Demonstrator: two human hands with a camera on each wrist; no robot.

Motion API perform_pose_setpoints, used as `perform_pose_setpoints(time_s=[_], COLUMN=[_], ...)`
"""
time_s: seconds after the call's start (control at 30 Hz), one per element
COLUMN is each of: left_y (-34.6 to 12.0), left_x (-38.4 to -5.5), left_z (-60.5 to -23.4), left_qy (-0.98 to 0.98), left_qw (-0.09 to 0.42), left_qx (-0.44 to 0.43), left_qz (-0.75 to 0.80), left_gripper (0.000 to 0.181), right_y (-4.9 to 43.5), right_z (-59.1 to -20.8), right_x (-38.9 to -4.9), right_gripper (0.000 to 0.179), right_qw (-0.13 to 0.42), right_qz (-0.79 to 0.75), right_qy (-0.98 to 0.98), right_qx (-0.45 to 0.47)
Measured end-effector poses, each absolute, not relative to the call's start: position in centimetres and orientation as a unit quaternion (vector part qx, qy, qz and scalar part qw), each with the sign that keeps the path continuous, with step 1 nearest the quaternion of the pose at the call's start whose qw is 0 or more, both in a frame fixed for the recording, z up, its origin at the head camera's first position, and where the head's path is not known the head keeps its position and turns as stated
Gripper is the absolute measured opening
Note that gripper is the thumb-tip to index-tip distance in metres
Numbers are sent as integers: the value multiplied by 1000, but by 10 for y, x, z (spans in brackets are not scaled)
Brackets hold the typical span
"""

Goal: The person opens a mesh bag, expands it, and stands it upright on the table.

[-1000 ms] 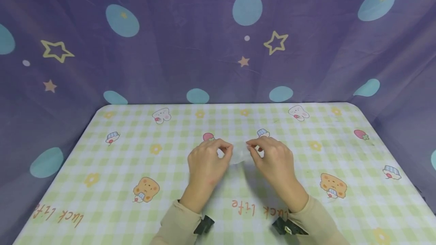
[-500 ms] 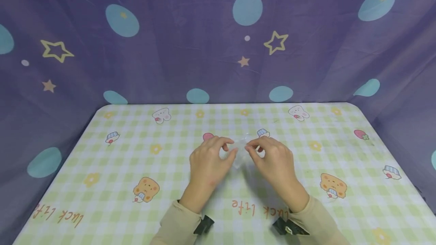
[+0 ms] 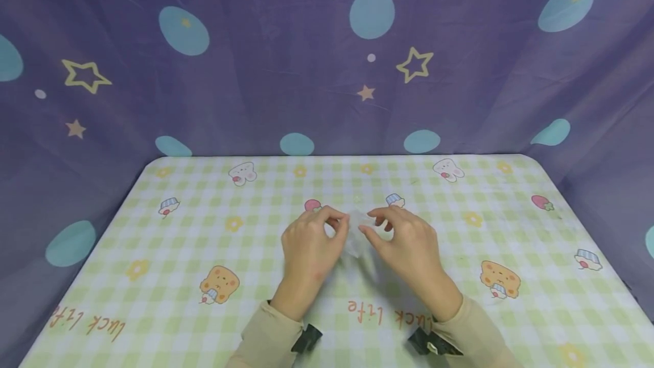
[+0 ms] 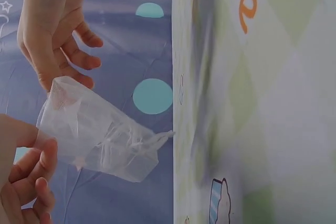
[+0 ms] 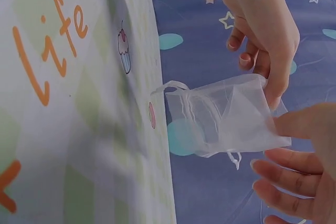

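Note:
A small sheer white drawstring pouch hangs between both hands above the table. My left hand pinches it at one edge, plainest in the left wrist view. The pouch points its gathered, corded end toward the tabletop. My right hand is at its other side. In the right wrist view, the thumb of the right hand touches the pouch, while its other fingers are extended and apart from the thumb. White cord loops stick out near the pouch's lower end. Whether anything is inside cannot be told.
Beneath the hands is a table with a green-and-white checked cloth printed with cartoon figures. A purple curtain with stars and blue ovals hangs behind it. Dark camera mounts sit at both sleeve cuffs.
My left thumb and index finger, apart half a second ago, now meet on the pouch. The right thumb and index finger have parted. The pouch has shifted slightly left.

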State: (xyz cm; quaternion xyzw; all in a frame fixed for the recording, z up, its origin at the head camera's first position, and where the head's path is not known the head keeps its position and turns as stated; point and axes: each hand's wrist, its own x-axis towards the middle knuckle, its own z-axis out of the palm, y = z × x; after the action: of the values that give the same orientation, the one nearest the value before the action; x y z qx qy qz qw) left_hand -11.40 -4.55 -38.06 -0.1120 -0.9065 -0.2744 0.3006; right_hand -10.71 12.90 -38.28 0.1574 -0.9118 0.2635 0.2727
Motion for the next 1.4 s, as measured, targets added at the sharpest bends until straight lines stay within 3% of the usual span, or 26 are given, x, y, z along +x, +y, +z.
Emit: perform_pose_setpoints(time_s=[0.3,0.5,0.77,1.07,1.4], left_y=[-48,-49,-49,-51,-60], left_x=[-116,-116,-116,-116,-121], left_z=[-381,-381,-381,-379,-377], left_qy=[-909,-909,-910,-914,-905], left_qw=[298,283,297,287,296], left_qx=[-108,-174,-162,-137,-114], left_qz=[-270,-250,-240,-252,-285], left_gripper=[6,23,8,5,4], right_y=[129,130,131,130,137], right_z=[-381,-381,-381,-381,-377], right_x=[-107,-107,-107,-109,-110], right_gripper=[14,10,10,11,6], right_qw=[286,290,298,316,299], right_qz=[272,270,275,284,309], right_qy=[-906,-906,-898,-885,-887], right_qx=[150,153,171,189,171])
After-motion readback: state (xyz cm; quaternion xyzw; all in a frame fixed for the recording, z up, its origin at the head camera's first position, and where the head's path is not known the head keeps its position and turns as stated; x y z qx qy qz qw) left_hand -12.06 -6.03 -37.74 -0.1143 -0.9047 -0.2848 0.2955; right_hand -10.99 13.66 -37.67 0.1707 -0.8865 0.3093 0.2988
